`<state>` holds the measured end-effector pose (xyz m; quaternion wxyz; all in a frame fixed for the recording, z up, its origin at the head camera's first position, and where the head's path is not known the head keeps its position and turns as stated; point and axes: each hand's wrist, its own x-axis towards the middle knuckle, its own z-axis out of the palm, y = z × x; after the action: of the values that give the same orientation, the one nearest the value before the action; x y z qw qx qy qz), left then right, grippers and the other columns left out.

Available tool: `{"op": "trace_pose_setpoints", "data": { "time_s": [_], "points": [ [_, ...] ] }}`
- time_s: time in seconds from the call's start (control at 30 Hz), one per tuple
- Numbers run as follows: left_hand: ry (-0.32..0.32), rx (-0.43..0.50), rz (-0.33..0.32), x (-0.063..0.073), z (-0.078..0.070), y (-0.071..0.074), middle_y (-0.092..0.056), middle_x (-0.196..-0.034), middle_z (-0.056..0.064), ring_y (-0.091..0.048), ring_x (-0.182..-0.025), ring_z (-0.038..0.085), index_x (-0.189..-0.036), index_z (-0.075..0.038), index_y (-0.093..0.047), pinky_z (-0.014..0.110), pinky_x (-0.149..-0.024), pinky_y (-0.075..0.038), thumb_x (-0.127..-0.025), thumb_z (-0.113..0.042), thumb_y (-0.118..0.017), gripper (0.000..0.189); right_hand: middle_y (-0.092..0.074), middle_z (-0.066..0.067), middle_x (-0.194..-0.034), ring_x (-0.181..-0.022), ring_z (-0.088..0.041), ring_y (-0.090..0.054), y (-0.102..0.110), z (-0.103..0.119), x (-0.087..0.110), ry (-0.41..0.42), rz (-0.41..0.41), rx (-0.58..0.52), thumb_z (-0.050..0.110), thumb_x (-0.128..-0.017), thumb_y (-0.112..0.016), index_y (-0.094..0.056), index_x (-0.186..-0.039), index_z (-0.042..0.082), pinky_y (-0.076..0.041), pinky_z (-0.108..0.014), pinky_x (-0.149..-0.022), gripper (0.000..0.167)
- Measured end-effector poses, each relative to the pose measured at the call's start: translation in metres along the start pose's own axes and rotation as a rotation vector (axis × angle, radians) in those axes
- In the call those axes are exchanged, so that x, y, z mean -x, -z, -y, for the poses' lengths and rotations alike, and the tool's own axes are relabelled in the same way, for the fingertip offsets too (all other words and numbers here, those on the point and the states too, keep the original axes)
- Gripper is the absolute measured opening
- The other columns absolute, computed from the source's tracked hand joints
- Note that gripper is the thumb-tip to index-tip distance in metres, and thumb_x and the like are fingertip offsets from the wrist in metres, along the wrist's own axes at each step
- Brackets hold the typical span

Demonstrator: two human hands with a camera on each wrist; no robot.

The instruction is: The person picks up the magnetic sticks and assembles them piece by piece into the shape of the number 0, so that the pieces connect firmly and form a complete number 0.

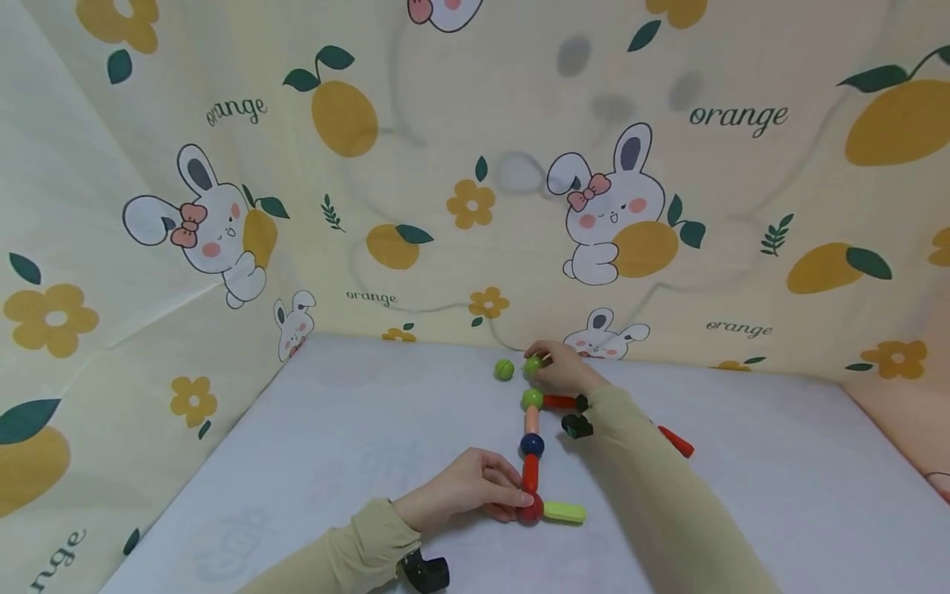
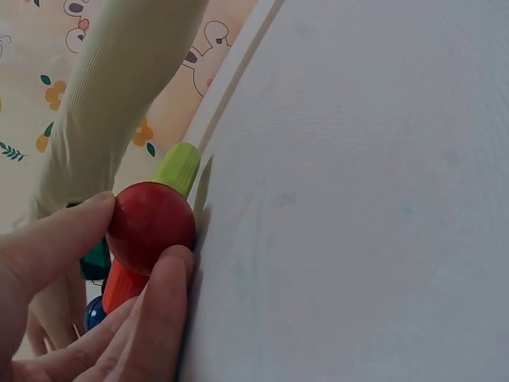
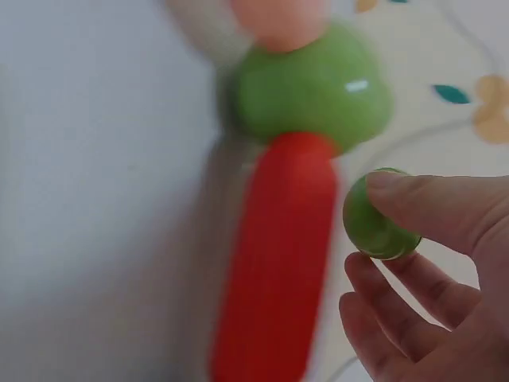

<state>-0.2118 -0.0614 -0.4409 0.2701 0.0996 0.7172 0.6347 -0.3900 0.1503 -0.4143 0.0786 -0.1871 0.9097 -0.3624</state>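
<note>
My left hand pinches a red ball between thumb and fingers, at the near end of a chain of sticks and balls on the table. From that ball a yellow-green stick points right and a red stick runs away to a dark blue ball. Beyond it, a peach stick leads to a green ball with another red stick on its right. Past the far end, my right hand pinches a loose green ball.
Another green ball lies left of my right hand, near the back cloth. A loose red stick shows beyond the right forearm. The white table meets the printed cloth at the back and left.
</note>
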Motion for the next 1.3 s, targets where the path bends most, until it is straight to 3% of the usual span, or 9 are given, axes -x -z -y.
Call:
{"op": "trace_pose_setpoints", "data": {
  "time_s": [0.23, 0.57, 0.77, 0.93, 1.13, 1.3],
  "points": [
    [0.026, -0.015, -0.008, -0.001, 0.001, 0.001, -0.072, -0.085, 0.01, -0.069, -0.069, 0.022, -0.097, -0.004, -0.066, 0.03, -0.063, -0.058, -0.08, -0.015, -0.079, 0.024, -0.06, -0.011, -0.117, -0.108, -0.03, -0.056, 0.024, 0.016, 0.031, 0.15, -0.041, -0.026, 0.004, -0.09, -0.065, -0.059, -0.12, 0.007, -0.049, -0.043, -0.093, 0.031],
    [0.017, 0.0, -0.012, -0.001, 0.001, 0.001, -0.071, -0.085, 0.013, -0.068, -0.067, 0.022, -0.098, -0.002, -0.067, 0.031, -0.062, -0.058, -0.08, -0.011, -0.078, 0.023, -0.061, -0.006, -0.117, -0.105, -0.026, -0.06, 0.037, 0.016, 0.109, 0.257, -0.007, -0.064, 0.007, -0.087, -0.07, -0.061, -0.119, 0.009, -0.052, -0.038, -0.09, 0.033],
    [0.022, -0.002, -0.006, -0.002, 0.0, 0.0, -0.071, -0.085, 0.013, -0.069, -0.068, 0.022, -0.097, -0.001, -0.067, 0.032, -0.061, -0.058, -0.08, -0.008, -0.078, 0.021, -0.061, -0.004, -0.116, -0.103, -0.024, -0.06, 0.026, 0.005, 0.162, 0.215, 0.057, -0.108, 0.004, -0.085, -0.071, -0.06, -0.119, 0.009, -0.052, -0.032, -0.09, 0.036],
    [0.033, -0.007, 0.002, -0.002, 0.0, 0.001, -0.071, -0.086, 0.012, -0.069, -0.069, 0.021, -0.097, -0.002, -0.068, 0.032, -0.062, -0.058, -0.079, -0.011, -0.079, 0.023, -0.062, -0.003, -0.115, -0.102, -0.019, -0.062, 0.017, -0.002, 0.195, 0.156, 0.115, -0.171, 0.009, -0.085, -0.073, -0.06, -0.119, 0.006, -0.052, -0.032, -0.089, 0.036],
    [0.027, -0.013, 0.003, 0.0, 0.0, 0.002, -0.072, -0.085, 0.012, -0.069, -0.069, 0.02, -0.098, -0.002, -0.068, 0.032, -0.064, -0.058, -0.079, -0.011, -0.079, 0.023, -0.06, -0.01, -0.116, -0.099, -0.023, -0.064, 0.008, -0.007, 0.219, 0.094, 0.181, -0.311, 0.012, -0.084, -0.074, -0.06, -0.118, 0.004, -0.054, -0.029, -0.084, 0.037],
    [0.027, -0.012, -0.001, 0.001, -0.002, 0.002, -0.071, -0.085, 0.013, -0.069, -0.069, 0.021, -0.098, -0.001, -0.067, 0.032, -0.063, -0.058, -0.08, -0.009, -0.078, 0.023, -0.061, -0.01, -0.115, -0.098, -0.024, -0.064, -0.002, -0.006, 0.229, 0.051, 0.202, -0.334, 0.015, -0.084, -0.075, -0.061, -0.115, 0.005, -0.055, -0.029, -0.082, 0.036]
  ]
}}
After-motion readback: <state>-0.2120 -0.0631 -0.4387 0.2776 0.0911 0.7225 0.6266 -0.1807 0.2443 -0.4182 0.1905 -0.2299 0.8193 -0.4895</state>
